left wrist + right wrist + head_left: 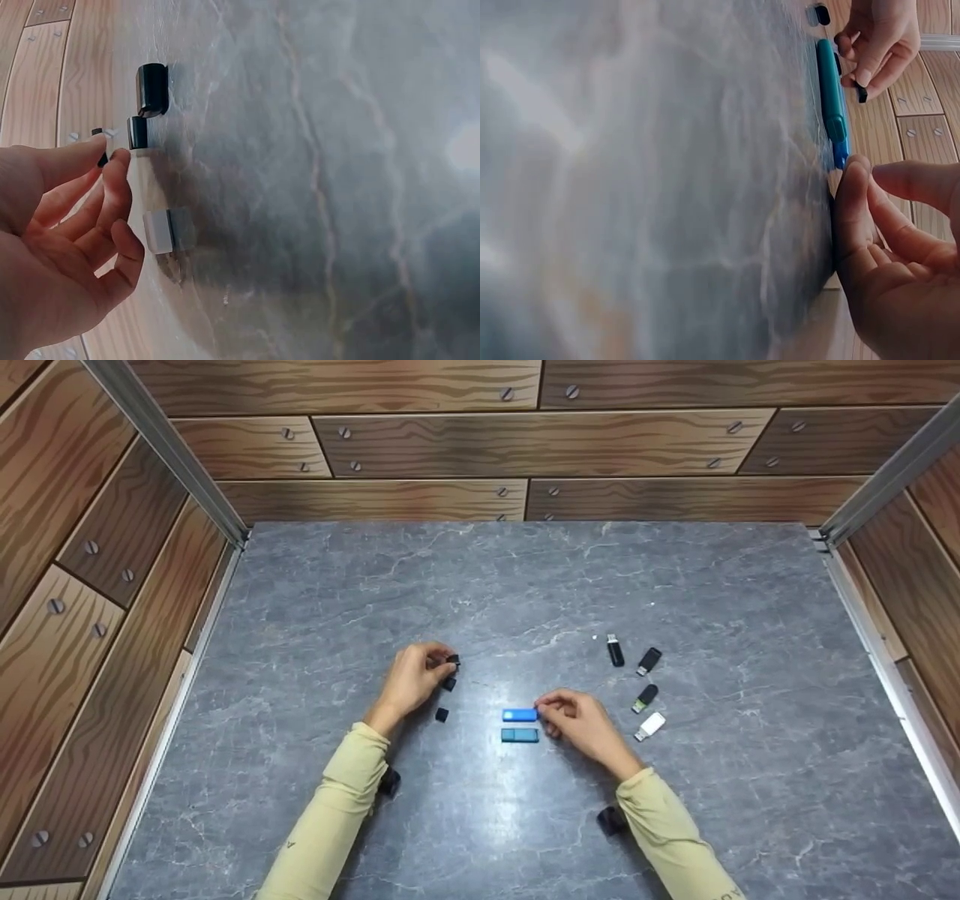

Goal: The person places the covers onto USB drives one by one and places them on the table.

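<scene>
over tabletop (480,585), left hand (412,676) pinched round black cap (454,658), right hand (582,724) at blue stick (519,715), finger grip unclear

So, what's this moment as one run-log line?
left fingers: pinching black piece | right fingers: at end of blue stick | teal stick: beside blue stick | white USB stick: plug exposed

A broad tabletop of grey, marble-patterned material with pale veins (337,600) fills the floor of the booth. Behind it rises a back wall of brown wood-grain planks (420,442) dotted with slotted grey screws (506,394); matching plank-patterned side walls (105,540) flank it. Slanting grey metal posts (173,450) mark both corners — and white glare (506,817) gleams near the front.
</scene>
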`<action>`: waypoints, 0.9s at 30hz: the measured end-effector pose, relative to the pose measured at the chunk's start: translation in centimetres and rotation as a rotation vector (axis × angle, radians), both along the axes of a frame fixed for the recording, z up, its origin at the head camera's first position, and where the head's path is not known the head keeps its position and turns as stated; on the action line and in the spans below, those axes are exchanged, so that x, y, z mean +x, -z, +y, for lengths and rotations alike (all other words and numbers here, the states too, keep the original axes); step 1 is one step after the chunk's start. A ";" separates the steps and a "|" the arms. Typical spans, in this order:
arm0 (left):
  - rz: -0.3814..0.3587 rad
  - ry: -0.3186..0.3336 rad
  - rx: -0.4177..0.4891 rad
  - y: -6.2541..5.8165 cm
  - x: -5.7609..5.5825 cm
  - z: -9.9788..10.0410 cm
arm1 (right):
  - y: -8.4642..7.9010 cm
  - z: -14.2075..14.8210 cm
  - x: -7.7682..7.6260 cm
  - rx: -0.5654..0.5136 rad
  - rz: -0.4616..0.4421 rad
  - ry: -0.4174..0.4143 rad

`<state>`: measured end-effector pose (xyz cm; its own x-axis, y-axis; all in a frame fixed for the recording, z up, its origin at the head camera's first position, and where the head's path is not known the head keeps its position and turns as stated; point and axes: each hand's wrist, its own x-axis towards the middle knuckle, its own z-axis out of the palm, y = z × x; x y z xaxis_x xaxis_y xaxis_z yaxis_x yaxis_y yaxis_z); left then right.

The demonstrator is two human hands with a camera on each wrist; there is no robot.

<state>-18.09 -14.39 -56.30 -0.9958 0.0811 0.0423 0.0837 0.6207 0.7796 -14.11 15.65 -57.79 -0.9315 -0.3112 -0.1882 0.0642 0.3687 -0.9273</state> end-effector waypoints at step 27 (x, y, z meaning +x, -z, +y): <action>0.015 -0.151 0.184 0.9 0.8 0.2 | -2.9 8.1 -0.4 0.078 0.075 0.122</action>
